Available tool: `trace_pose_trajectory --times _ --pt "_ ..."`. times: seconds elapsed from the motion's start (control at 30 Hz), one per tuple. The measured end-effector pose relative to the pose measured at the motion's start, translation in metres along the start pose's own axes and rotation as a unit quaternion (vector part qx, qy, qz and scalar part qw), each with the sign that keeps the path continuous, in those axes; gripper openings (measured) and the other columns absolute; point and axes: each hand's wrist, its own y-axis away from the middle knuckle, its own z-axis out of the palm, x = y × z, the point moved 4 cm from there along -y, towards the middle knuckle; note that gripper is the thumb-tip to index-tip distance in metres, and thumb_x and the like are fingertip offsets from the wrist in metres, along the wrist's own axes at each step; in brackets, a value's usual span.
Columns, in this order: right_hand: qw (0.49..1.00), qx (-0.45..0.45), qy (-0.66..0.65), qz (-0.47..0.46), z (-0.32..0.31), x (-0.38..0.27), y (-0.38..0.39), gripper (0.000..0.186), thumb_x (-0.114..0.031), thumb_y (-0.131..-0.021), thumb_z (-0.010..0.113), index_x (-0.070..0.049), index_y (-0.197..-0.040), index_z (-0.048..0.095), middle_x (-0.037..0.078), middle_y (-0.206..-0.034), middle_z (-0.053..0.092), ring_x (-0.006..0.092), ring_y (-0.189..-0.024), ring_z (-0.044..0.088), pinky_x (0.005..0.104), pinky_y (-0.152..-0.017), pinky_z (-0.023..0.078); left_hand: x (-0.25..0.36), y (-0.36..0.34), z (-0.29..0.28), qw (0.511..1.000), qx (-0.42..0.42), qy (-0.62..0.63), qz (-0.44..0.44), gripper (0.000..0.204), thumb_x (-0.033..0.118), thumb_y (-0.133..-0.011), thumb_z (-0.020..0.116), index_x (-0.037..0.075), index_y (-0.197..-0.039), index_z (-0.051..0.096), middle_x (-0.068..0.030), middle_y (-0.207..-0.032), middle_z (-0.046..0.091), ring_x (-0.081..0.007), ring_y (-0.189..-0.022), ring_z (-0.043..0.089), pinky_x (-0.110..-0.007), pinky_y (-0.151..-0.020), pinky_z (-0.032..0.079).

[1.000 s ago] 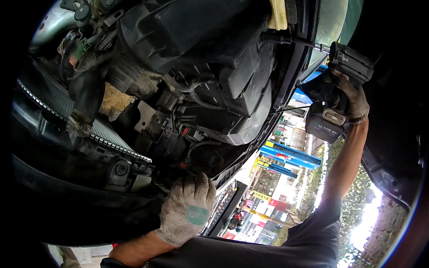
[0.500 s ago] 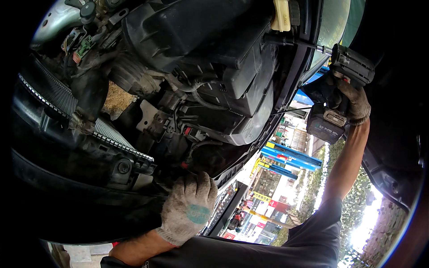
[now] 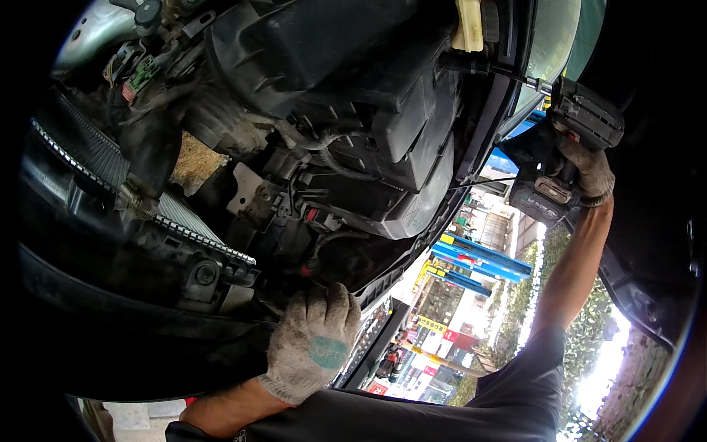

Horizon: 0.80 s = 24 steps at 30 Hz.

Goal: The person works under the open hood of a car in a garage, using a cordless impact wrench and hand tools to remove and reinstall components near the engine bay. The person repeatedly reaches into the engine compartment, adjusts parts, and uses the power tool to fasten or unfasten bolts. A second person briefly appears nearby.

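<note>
A cordless impact driver point(image 3: 585, 110) is gripped by its handle in my gloved right hand point(image 3: 589, 166), with the battery at the bottom. A thin extension bar point(image 3: 515, 77) runs left from its nose to a dark cylindrical part point(image 3: 464, 63) near the far corner of the engine bay. My gloved left hand point(image 3: 313, 342) rests at the near edge of the engine bay, beside the front panel point(image 3: 162, 339). Its fingers are together and bent down; the tips are hidden, and what they hold, if anything, does not show.
A black plastic housing point(image 3: 353, 81) fills the middle of the bay, with a radiator point(image 3: 191, 225) at left. A yellowed plastic container point(image 3: 468, 26) stands at the far side. The dark raised hood point(image 3: 655, 184) is at right. Blue lift posts point(image 3: 479, 258) stand outside.
The driver and my right hand have shifted slightly right and down, and the driver is tilted a little differently. My left hand stays in place.
</note>
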Motion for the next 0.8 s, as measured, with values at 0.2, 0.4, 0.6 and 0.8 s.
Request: trace_pose_trajectory --times 0.2,0.4,0.6,0.8 --pt "0.998 -0.036 -0.029 0.039 0.001 -0.004 0.004 0.046 -0.010 -0.079 0.080 -0.005 -0.123 0.068 0.010 -0.097 0.072 0.0141 -0.063 0.064 0.0275 -0.055 0.053 -0.001 0.000 -0.004 1.000 -0.009 0.004 0.005 0.046 0.026 -0.088 0.058 -0.002 -0.124 0.064 -0.0176 -0.125 0.061 -0.0315 -0.108 0.058 -0.045 -0.096 0.048" --pt "0.999 -0.037 -0.006 0.000 -0.003 -0.005 0.002 0.041 -0.009 -0.080 0.078 -0.006 -0.120 0.069 0.009 -0.094 0.071 0.0149 -0.064 0.065 0.0286 -0.055 0.053 0.000 -0.001 -0.002 1.000 -0.006 -0.003 -0.001 0.044 0.025 -0.087 0.060 0.000 -0.123 0.065 -0.0166 -0.124 0.062 -0.0306 -0.107 0.058 -0.045 -0.096 0.048" --pt "0.999 -0.025 -0.020 0.033 -0.006 -0.003 0.003 0.043 -0.010 -0.081 0.079 -0.006 -0.122 0.069 0.011 -0.100 0.073 0.0157 -0.070 0.067 0.0277 -0.058 0.054 -0.001 -0.001 0.000 1.000 0.000 0.003 -0.009 0.042 0.025 -0.087 0.061 0.002 -0.122 0.067 -0.0145 -0.122 0.062 -0.0290 -0.104 0.059 -0.044 -0.095 0.048" --pt "0.999 -0.030 -0.021 0.037 0.002 -0.007 0.006 0.043 -0.012 -0.081 0.080 -0.005 -0.122 0.069 0.011 -0.098 0.073 0.0136 -0.066 0.065 0.0270 -0.056 0.053 0.000 0.000 0.001 1.000 -0.002 0.001 -0.004 0.046 0.026 -0.089 0.057 -0.001 -0.125 0.065 -0.0171 -0.124 0.062 -0.0310 -0.106 0.058 -0.045 -0.094 0.048"
